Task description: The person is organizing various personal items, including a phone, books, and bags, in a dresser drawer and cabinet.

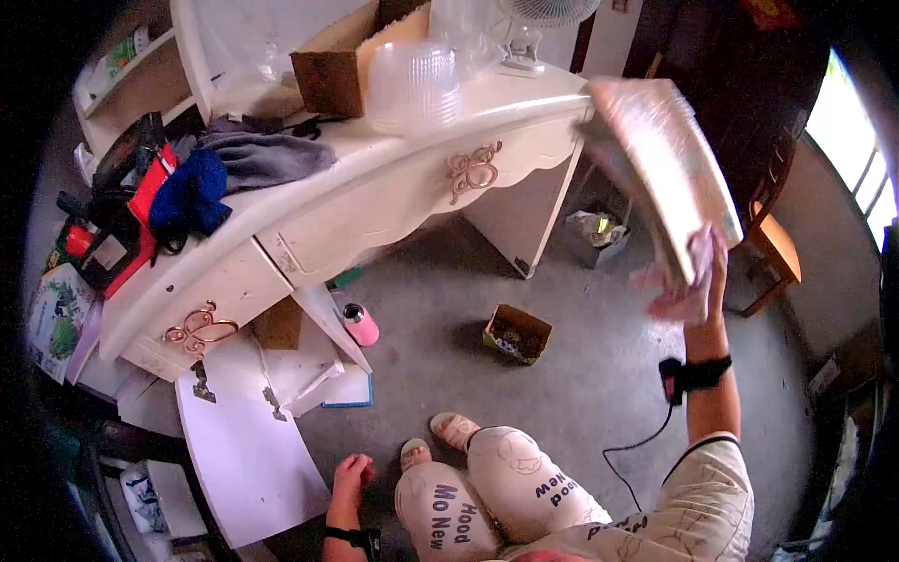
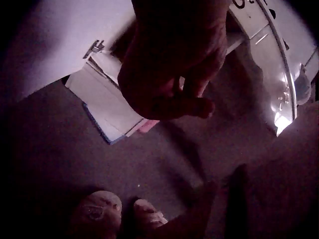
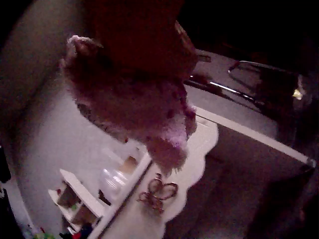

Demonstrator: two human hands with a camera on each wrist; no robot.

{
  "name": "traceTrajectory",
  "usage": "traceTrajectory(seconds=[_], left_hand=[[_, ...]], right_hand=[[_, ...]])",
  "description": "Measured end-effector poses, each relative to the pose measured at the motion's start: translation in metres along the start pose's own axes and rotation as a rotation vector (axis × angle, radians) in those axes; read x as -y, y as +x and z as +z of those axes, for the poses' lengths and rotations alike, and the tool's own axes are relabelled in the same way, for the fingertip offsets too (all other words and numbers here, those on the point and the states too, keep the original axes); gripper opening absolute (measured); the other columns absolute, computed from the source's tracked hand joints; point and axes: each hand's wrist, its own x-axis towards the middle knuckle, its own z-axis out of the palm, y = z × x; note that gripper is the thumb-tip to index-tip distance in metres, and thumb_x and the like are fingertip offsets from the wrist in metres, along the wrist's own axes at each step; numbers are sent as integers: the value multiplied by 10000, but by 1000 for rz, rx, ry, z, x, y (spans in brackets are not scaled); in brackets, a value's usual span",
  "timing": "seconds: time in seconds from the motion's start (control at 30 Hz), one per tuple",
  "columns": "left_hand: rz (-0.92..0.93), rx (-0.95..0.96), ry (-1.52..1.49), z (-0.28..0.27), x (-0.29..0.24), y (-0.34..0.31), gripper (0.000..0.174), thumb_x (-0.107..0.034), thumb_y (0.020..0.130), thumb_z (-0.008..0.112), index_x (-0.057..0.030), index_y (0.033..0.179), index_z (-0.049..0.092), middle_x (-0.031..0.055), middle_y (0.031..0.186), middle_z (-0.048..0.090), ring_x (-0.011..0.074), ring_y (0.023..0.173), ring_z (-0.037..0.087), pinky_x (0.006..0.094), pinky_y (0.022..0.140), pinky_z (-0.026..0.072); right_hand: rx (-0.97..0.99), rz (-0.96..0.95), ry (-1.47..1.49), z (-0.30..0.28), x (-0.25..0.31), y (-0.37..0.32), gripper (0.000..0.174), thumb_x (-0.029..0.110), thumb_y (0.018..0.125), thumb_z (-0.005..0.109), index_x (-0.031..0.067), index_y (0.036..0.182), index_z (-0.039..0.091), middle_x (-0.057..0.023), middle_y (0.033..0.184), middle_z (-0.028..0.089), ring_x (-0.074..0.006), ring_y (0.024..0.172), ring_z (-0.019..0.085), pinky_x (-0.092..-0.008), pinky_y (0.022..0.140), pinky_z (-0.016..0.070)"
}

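Note:
My right hand point(image 1: 717, 281) is raised at the right and grips a fuzzy pink cloth point(image 1: 684, 290). In the right wrist view the cloth point(image 3: 134, 109) hangs over the fingers and hides most of them. Right behind the cloth in the head view stands a pale, thick slab point(image 1: 660, 155) with a glossy face and a light edge; the cloth overlaps its lower end. Low by my left knee, my left hand point(image 1: 351, 473) hangs loosely curled with nothing in it, as the left wrist view also shows.
A curved white desk point(image 1: 393, 150) bears a cardboard box point(image 1: 328, 80), clear plastic containers point(image 1: 412, 84), a fan point(image 1: 548, 14) and a grey cloth point(image 1: 267, 155). Its cabinet door point(image 1: 248, 440) hangs out near my left hand. On the floor stand a pink bottle point(image 1: 361, 326) and a small open box point(image 1: 517, 334).

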Motion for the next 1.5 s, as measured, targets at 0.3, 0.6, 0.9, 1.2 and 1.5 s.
traceTrajectory(seconds=[0.3, 0.6, 0.9, 1.2, 1.5], left_hand=[[48, -94, -347, 8, 25, -32, 301, -379, 839, 521, -96, 740, 546, -16, 606, 454, 106, 524, 421, 247, 490, 339], [91, -109, 41, -4, 27, -19, 273, -331, 849, 505, -66, 800, 548, 6, 639, 495, 108, 544, 450, 253, 477, 342], [-42, -129, -411, -18, 53, 113, 186, -270, 844, 522, -87, 815, 526, 25, 736, 577, 122, 642, 569, 246, 545, 457], [226, -480, -760, -61, -19, 236, 123, -185, 853, 490, -64, 872, 497, 27, 706, 544, 121, 651, 542, 243, 583, 450], [301, -603, -1241, -91, -89, 316, 123, -183, 853, 497, -65, 877, 522, 39, 800, 551, 136, 684, 534, 255, 549, 446]], right_hand=[[516, 61, 173, 117, -11, 203, 348, 333, 867, 412, 17, 980, 506, -131, 824, 512, -221, 662, 484, -349, 551, 441], [675, 431, -91, 203, -65, 230, 363, 282, 882, 455, 22, 1134, 480, -86, 1072, 516, -197, 918, 514, -316, 744, 455], [564, 634, -332, 248, -14, 3, 632, 507, 841, 417, 54, 1273, 328, -108, 1284, 372, -249, 1141, 401, -375, 913, 368], [866, 1312, -439, 161, -163, -203, 257, 322, 852, 534, 66, 832, 550, -29, 732, 559, -142, 629, 540, -273, 526, 463], [617, 1456, -532, 143, -153, -237, 217, 221, 820, 581, 33, 925, 554, -87, 830, 586, -198, 715, 579, -311, 605, 487]])
